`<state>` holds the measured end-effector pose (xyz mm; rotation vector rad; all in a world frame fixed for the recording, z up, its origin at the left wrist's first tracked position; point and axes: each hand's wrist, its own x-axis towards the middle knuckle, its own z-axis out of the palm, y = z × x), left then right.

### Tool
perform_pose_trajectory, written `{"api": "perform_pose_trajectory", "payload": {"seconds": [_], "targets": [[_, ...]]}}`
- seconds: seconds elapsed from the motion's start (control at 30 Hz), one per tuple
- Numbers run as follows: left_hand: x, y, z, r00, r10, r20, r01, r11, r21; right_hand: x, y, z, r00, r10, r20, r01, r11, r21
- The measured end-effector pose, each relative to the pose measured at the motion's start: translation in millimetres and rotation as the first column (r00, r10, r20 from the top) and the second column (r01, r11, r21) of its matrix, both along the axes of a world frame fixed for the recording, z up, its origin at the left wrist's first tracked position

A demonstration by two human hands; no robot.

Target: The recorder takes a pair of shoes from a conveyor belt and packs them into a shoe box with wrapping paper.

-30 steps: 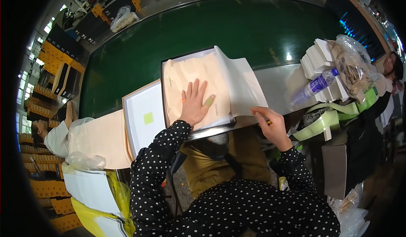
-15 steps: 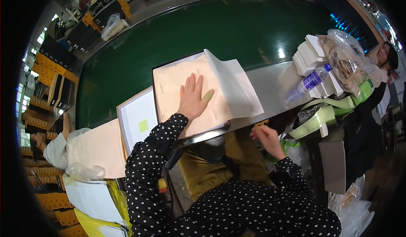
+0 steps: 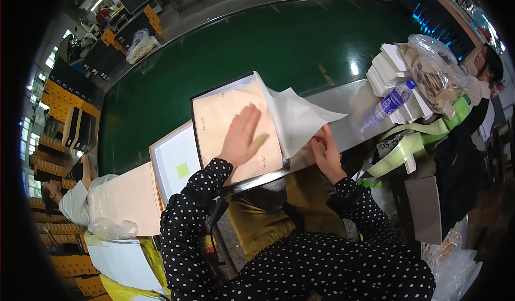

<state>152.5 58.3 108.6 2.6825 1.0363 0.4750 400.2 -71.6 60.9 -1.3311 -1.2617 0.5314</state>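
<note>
A shallow dark-edged box (image 3: 195,119) stands at the table's near edge, with a peach printed sheet (image 3: 214,124) lying in it. My left hand (image 3: 241,138) rests flat on that sheet, fingers stretched out, a ring on one finger and a greenish covering on the thumb. From the box's right side a thin white sheet (image 3: 294,113) spreads out, its right corner raised to a point. My right hand (image 3: 328,155) is at this sheet's lower right edge, fingertips meeting it, thumb and index finger apart; no firm grip shows.
A white box part (image 3: 170,146) with a green square lies left of the box, beside stacked peach sheets (image 3: 129,196). At right are a water bottle (image 3: 390,105), white stacks (image 3: 387,70), a plastic bag (image 3: 437,59) and green ribbon (image 3: 405,149). Two people sit at either side.
My right hand has moved up and left to the white sheet's edge. The sheet's right corner has risen and its lower edge has drawn in. My left hand still presses the peach sheet.
</note>
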Motion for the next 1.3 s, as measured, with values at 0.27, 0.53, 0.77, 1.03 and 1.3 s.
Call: {"api": "perform_pose_trajectory", "payload": {"seconds": [0.27,0.53,0.77,1.03,1.3], "targets": [[2,43,-29,0.935,0.341,-0.098,-0.331,0.937,0.108,3,22,-33,0.961,-0.005,0.275,0.026,0.997,-0.074],[3,27,-3,0.988,0.150,0.025,-0.150,0.989,-0.014,14,47,4,0.985,0.156,0.066,-0.139,0.967,-0.212],[-5,19,-15,0.992,0.122,-0.021,-0.123,0.992,-0.023,-39,110,79,0.819,0.381,-0.428,-0.415,0.910,0.015],[-45,34,37,0.048,0.800,0.598,0.418,0.527,-0.740,-111,104,82,0.538,0.307,0.785,-0.493,0.870,-0.001],[-117,22,31,0.889,0.421,0.180,-0.427,0.904,-0.008,-118,78,69,0.572,0.381,0.726,-0.550,0.835,-0.005]]}}
